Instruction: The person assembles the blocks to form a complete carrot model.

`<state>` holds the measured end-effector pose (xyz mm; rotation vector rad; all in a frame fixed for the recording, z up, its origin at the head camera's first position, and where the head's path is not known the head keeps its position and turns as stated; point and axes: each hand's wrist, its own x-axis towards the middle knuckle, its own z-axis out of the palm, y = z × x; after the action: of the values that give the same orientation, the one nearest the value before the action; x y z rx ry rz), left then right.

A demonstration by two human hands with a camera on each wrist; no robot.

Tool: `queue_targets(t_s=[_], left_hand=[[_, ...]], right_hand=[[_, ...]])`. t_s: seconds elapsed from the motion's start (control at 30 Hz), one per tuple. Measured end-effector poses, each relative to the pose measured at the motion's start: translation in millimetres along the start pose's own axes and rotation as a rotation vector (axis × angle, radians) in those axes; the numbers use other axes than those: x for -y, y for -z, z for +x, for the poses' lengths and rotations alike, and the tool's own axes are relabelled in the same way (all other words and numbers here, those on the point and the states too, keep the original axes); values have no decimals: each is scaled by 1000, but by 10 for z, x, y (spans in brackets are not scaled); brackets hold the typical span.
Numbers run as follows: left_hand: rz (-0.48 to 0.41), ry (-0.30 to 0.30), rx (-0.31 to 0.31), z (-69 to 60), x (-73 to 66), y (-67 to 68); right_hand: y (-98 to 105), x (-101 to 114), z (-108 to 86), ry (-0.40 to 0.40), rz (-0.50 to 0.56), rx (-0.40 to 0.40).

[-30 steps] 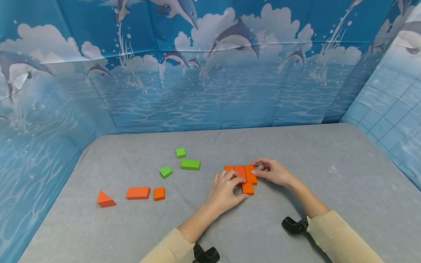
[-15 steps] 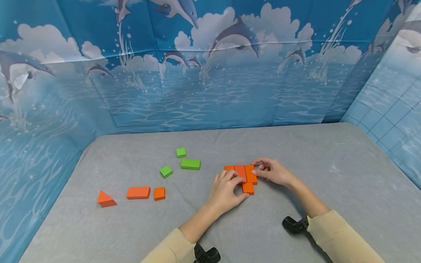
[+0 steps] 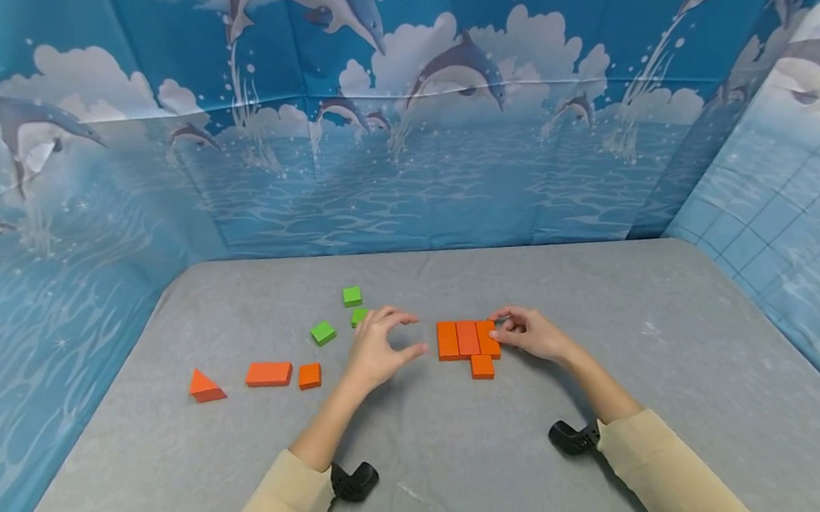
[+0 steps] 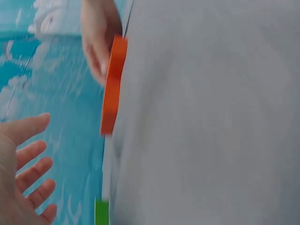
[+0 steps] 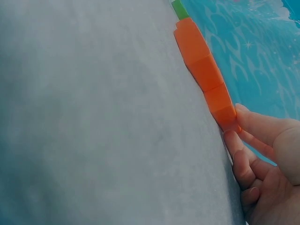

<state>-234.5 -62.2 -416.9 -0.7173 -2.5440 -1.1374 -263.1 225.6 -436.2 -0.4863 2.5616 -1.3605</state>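
Three flat orange rectangular blocks stand side by side in the head view: a left block [image 3: 448, 341], a middle block [image 3: 467, 338] and a right block [image 3: 487, 347]. A small orange square block [image 3: 482, 367] touches their near side. My right hand [image 3: 537, 337] is at the right block's outer end, thumb and curled fingers against it; the right wrist view shows the thumb [image 5: 255, 123] at its edge. To the left of the group, my left hand [image 3: 377, 355] hovers with thumb and fingers spread apart, holding nothing. It partly covers a long green block [image 3: 359, 316].
Left on the grey table [image 3: 428, 466] lie an orange triangular block [image 3: 206, 387], an orange rectangular block [image 3: 269, 374] and an orange cube [image 3: 310, 376]. Two small green blocks, a near one [image 3: 323, 333] and a far one [image 3: 352, 296], sit farther back. A dolphin-print curtain [image 3: 402, 167] surrounds the table.
My left hand has let go of the orange blocks and moved left, partly covering the long green block. The right hand stays in place, and the orange group looks unmoved.
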Motion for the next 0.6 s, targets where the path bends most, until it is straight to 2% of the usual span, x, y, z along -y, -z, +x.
queue_targets(t_s=[0.13, 0.37, 0.6], left_hand=[[-19, 41, 4, -131, 187, 231], [-26, 64, 26, -380, 468, 591], [20, 61, 45, -598, 675, 841]], right_hand=[[2, 4, 0, -1, 9, 0], [7, 41, -17, -19, -6, 4], [4, 305, -103, -27, 4, 12]])
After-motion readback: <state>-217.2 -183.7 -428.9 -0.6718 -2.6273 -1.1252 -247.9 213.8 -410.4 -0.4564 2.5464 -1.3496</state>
